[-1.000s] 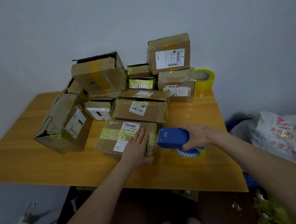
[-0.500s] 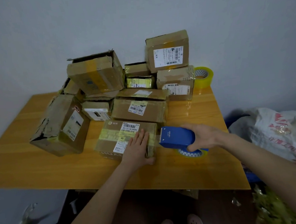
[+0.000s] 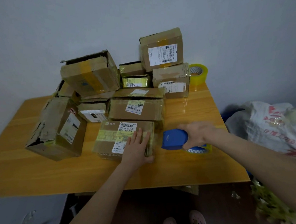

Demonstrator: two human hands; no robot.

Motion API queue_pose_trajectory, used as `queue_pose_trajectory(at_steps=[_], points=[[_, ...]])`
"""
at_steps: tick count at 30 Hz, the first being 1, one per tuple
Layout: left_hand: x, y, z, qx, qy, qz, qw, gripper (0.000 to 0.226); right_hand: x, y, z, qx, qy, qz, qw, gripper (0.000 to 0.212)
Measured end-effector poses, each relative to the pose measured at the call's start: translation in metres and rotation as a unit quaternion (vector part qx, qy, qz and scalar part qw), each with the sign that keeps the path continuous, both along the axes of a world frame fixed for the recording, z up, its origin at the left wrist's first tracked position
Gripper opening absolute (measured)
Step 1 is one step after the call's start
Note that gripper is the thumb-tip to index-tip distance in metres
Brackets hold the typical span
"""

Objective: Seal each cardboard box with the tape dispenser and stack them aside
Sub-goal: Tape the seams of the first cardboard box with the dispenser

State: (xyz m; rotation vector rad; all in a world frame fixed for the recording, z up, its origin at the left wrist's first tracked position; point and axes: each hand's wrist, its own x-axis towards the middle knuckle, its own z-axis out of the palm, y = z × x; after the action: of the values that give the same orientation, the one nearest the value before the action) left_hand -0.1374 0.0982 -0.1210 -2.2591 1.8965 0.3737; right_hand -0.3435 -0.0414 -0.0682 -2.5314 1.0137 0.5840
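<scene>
A flat cardboard box (image 3: 114,136) with a white label and yellowish tape lies at the front of the wooden table (image 3: 199,166). My left hand (image 3: 137,147) presses flat on its right end, fingers straight, thumb down over the near corner. My right hand (image 3: 198,133) grips the blue tape dispenser (image 3: 173,139) just right of the box, a little apart from its end. The dispenser's tape roll (image 3: 198,149) shows under my hand.
Several cardboard boxes (image 3: 136,109) are piled behind, reaching the wall. A torn box (image 3: 58,127) stands at the left. A spare yellow tape roll (image 3: 197,73) sits at the back right. A white plastic bag (image 3: 274,125) lies right of the table.
My right hand has drawn the dispenser slightly right, away from the box's end. My left hand stays pressed on the box. The head camera shifted a little.
</scene>
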Motion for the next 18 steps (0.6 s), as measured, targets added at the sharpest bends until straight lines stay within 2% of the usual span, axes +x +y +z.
queue_pose_trajectory(at_steps=[10,18], points=[[0.003,0.001,-0.009,-0.009,-0.021,-0.014,1.000,0.103,0.046,0.001,0.002,0.023,0.057,0.012,0.998,0.057],[0.007,0.000,-0.014,-0.017,-0.005,-0.020,1.000,0.101,0.074,-0.012,0.018,0.043,0.122,0.051,0.990,0.074]])
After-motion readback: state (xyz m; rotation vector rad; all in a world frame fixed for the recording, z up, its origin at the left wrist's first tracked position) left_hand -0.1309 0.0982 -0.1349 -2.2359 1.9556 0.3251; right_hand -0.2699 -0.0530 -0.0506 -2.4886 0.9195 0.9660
